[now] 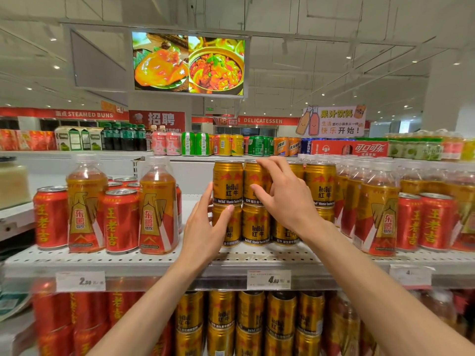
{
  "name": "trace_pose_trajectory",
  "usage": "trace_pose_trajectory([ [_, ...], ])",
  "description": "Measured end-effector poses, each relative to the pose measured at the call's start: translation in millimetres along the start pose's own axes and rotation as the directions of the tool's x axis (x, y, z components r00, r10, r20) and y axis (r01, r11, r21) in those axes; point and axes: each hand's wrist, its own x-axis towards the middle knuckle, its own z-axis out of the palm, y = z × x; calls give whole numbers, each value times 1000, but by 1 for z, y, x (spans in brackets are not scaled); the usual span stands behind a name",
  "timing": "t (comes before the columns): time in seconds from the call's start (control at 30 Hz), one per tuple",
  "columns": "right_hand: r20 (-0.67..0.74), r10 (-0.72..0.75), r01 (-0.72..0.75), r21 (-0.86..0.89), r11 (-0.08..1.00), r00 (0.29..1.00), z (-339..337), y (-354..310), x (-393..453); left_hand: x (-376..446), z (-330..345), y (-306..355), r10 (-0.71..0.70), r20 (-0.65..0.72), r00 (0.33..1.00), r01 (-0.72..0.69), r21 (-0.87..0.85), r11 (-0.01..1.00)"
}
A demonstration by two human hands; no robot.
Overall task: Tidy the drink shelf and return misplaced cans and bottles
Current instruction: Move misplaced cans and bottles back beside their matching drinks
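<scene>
The gold Red Bull cans [253,201] stand in two layers on the white shelf [159,258], in the middle of it, one layer stacked on the other. My right hand [285,199] is on the upper layer: its fingers [267,168] are spread and bent over the top and front of the second upper can [253,182], and the thumb points left across the label. If the fingers really grip this can, I cannot tell. My left hand [205,227] is lower, at the left edge of the stack, with straight fingers lying close together; the fingertips touch the side of the lower left can [227,224] (the thumb lies across its front). Both forearms come up from below.

To the left of the stack stand red cans [120,217] mixed with two orange bottles [158,206], and to the right more orange bottles [377,211] and red cans [424,222]. A price tag [268,279] hangs under the gold cans.
</scene>
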Motion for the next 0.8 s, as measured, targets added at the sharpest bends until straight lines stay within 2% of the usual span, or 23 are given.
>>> trace_pose_trajectory([
  [0.33,75,32,-41,126,991,997,2,4,-24,-6,2,10,38,-22,999,-37,56,998],
  [0.53,78,109,-123,208,970,991,3,-4,-52,-13,-6,3,47,1,999,-47,57,997],
  [0.8,124,202,-229,257,939,971,8,-37,-100,-43,-62,-17,136,38,990,-137,22,990],
])
